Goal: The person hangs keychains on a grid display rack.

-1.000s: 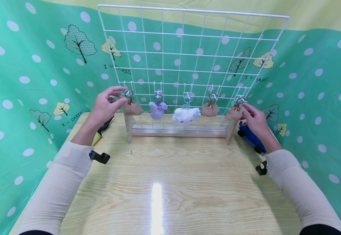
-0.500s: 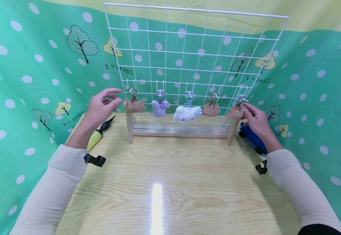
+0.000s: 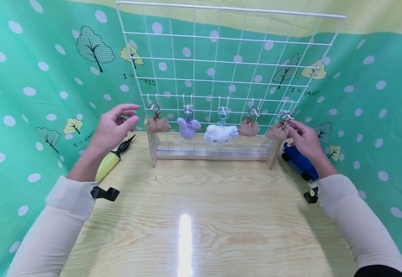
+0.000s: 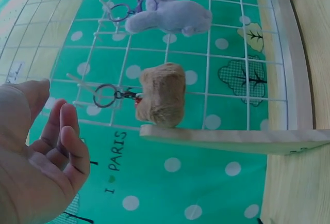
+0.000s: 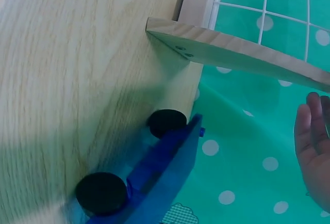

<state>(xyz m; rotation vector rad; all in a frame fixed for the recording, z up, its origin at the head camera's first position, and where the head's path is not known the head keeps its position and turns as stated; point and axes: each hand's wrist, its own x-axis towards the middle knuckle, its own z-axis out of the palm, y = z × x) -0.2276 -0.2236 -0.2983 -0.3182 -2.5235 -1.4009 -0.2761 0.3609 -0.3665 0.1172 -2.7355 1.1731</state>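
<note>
A white wire grid (image 3: pixel 228 59) stands in a wooden base, with several plush keychains on its hooks. Left of it my left hand (image 3: pixel 112 129) is held in the air with loosely bent fingers, holding nothing; the left wrist view shows it apart from the leftmost brown plush keychain (image 4: pixel 162 95). Between the ends hang a purple plush keychain (image 3: pixel 188 127), a white-and-blue plush keychain (image 3: pixel 220 134) and another brown one (image 3: pixel 248 127). At the right end my right hand (image 3: pixel 305 140) pinches the rightmost brown plush keychain (image 3: pixel 276 132) at its side; its fingertips are partly hidden.
A blue toy vehicle (image 3: pixel 300 161) with black wheels lies behind the right forearm. On the left, a yellow tool with a black tip (image 3: pixel 108 163) lies by the forearm. The grid's wooden side foot (image 5: pixel 227 48) rests on the table (image 3: pixel 201 200). Patterned green cloth surrounds it.
My left hand has let go of the leftmost brown plush keychain and drawn back to the left, uncovering the yellow tool. My right hand stays at the rightmost keychain.
</note>
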